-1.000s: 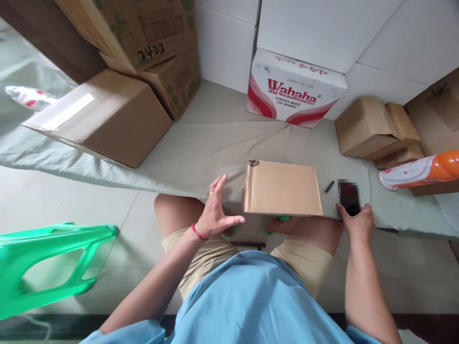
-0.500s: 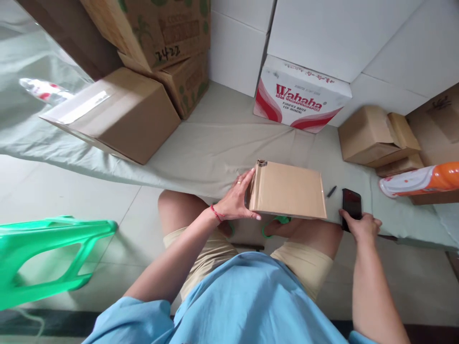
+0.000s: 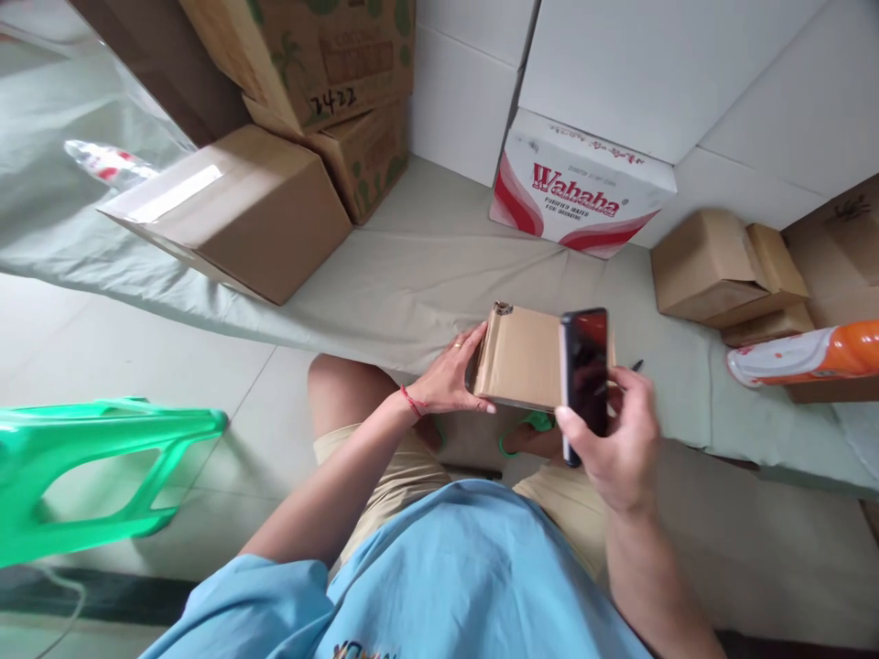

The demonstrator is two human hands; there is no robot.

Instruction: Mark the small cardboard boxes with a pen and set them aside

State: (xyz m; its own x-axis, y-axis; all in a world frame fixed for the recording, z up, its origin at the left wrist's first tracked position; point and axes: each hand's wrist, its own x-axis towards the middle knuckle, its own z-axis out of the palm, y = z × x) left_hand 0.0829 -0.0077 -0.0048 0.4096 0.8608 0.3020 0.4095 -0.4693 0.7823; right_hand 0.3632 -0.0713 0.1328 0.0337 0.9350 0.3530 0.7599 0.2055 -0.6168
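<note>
A small cardboard box [image 3: 526, 352] rests at the front edge of the cloth-covered surface, its far left corner torn. Against its left end presses my left hand [image 3: 450, 377], thumb along the near edge and fingers along the far side, gripping it. My right hand [image 3: 622, 439] holds a black smartphone [image 3: 587, 366] upright over the right part of the box, hiding that part. The thumb lies on the phone's near side and the fingers go round its right edge. A dark pen [image 3: 638, 365] shows partly behind my right fingers.
A Wahaha water carton [image 3: 580, 188] stands against the white wall. Brown boxes [image 3: 275, 206] are at the left, more boxes [image 3: 710, 265] at the right beside an orange-and-white cylinder [image 3: 810, 355]. A green plastic stool [image 3: 116, 467] stands on the floor at left.
My right hand has lifted the smartphone off the cloth and brought it left, over the cardboard box. My left hand stays on the box's left end.
</note>
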